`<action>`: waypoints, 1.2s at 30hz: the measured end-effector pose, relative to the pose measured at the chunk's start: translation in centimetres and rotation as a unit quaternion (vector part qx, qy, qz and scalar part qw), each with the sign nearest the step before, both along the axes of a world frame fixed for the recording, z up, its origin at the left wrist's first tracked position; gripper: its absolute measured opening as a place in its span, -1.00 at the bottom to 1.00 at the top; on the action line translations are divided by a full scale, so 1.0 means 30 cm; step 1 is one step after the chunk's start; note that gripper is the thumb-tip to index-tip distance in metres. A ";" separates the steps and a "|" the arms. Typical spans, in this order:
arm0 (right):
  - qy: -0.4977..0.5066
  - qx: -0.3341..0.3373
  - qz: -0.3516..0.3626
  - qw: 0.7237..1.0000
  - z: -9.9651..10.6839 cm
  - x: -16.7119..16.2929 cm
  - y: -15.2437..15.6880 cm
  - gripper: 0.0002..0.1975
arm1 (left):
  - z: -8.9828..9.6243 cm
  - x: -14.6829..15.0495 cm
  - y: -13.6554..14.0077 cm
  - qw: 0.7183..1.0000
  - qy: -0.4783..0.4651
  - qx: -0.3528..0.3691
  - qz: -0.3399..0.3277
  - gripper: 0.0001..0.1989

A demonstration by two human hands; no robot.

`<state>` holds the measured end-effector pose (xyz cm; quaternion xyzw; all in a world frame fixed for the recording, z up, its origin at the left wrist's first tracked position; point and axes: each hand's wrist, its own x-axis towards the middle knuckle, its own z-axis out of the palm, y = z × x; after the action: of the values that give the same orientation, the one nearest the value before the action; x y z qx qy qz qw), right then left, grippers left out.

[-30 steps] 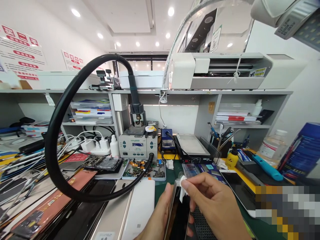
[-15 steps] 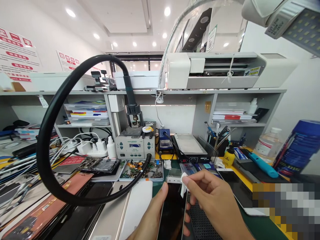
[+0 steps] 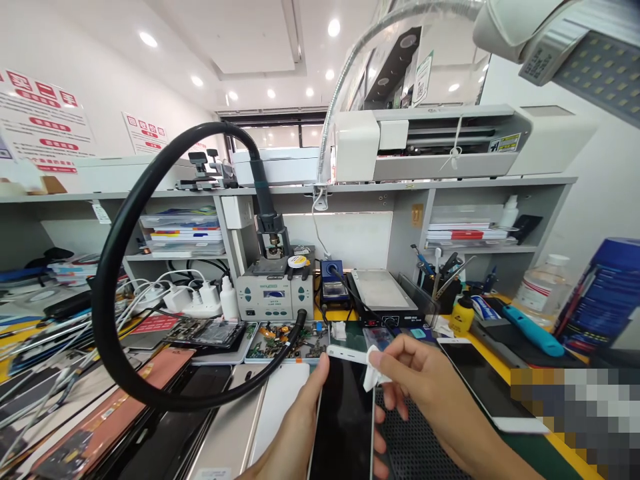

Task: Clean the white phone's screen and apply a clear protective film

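Note:
My left hand [image 3: 300, 419] is wrapped round a smartphone [image 3: 344, 421] with a white top bezel and a dark screen facing me. The thumb presses the left edge and fingertips show along the right edge. In my right hand [image 3: 425, 380] a small white wipe [image 3: 372, 371] is pinched between thumb and fingers. It lies against the phone's top right corner. Below the right hand is a black perforated pad [image 3: 413, 437]. Another white phone [image 3: 487, 380] with a dark screen lies to the right on the green mat.
A thick black hose [image 3: 107, 333] loops in front of the hot-air station [image 3: 274, 297]. Several phones and panels, including a gold phone back [image 3: 225, 427], spread across the left. A parts tray [image 3: 260, 360] sits mid-bench. At right stand a yellow bottle [image 3: 461, 316] and a clear bottle [image 3: 543, 287].
The phone's top end has tilted, showing more of its white bezel. My right hand has moved slightly right with the wipe, which is more spread out. The camera view has shifted slightly.

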<state>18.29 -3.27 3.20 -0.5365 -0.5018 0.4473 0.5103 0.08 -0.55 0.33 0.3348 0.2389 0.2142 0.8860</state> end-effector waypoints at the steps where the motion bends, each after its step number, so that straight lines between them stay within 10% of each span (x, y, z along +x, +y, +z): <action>1: 0.016 -0.007 0.012 1.000 0.001 0.000 0.001 -0.57 | 0.001 -0.001 0.001 1.000 0.002 0.004 0.005 -0.02; 14: 0.098 -0.061 0.061 0.991 -0.003 0.006 0.009 -0.55 | 0.040 0.006 -0.011 0.992 -0.032 0.038 0.116 -0.38; 36: 0.058 -0.159 0.216 0.962 -0.077 -0.051 -0.027 -0.59 | 0.058 -0.040 0.026 0.983 -0.041 -0.027 0.174 -0.29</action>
<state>16.75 -4.07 0.90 -0.4627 -0.4975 0.6510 0.3384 -1.11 0.24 2.06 0.2549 0.2628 0.3723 0.8528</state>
